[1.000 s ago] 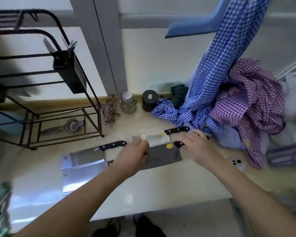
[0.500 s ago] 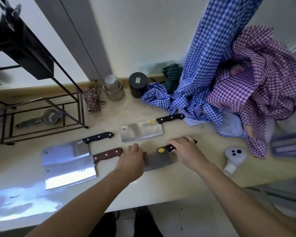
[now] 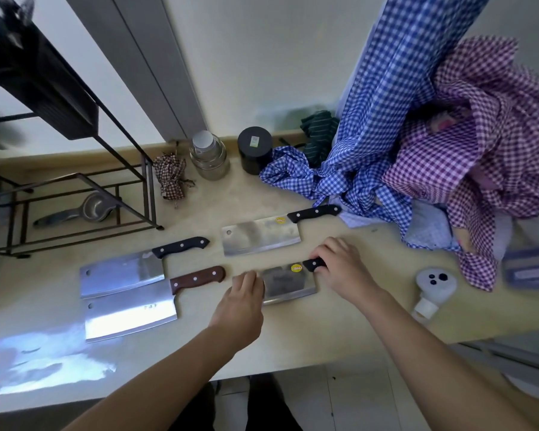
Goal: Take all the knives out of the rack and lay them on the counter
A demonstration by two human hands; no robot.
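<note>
Several cleavers lie flat on the beige counter [image 3: 293,337]. A black-handled cleaver [image 3: 122,272] and a brown-handled cleaver [image 3: 131,315] lie side by side at the left. Another black-handled cleaver [image 3: 260,236] lies further back. The nearest cleaver [image 3: 288,284], with a yellow sticker, rests between my hands. My right hand [image 3: 339,269] is closed on its black handle. My left hand [image 3: 243,301] touches the blade's left end with its fingertips. The black knife holder [image 3: 41,85] hangs on the wire rack [image 3: 119,129] at the upper left; its top is blurred.
A glass jar [image 3: 209,160], a black canister [image 3: 255,150] and a small checked bundle [image 3: 170,178] stand by the wall. Blue and purple checked cloth [image 3: 448,157] piles up at the right. A white bottle [image 3: 433,290] lies near the right edge. A metal squeezer [image 3: 84,209] sits under the rack.
The view has dropped toward the counter. The nearest cleaver has come down to lie flat on the counter, with both hands staying on it.
</note>
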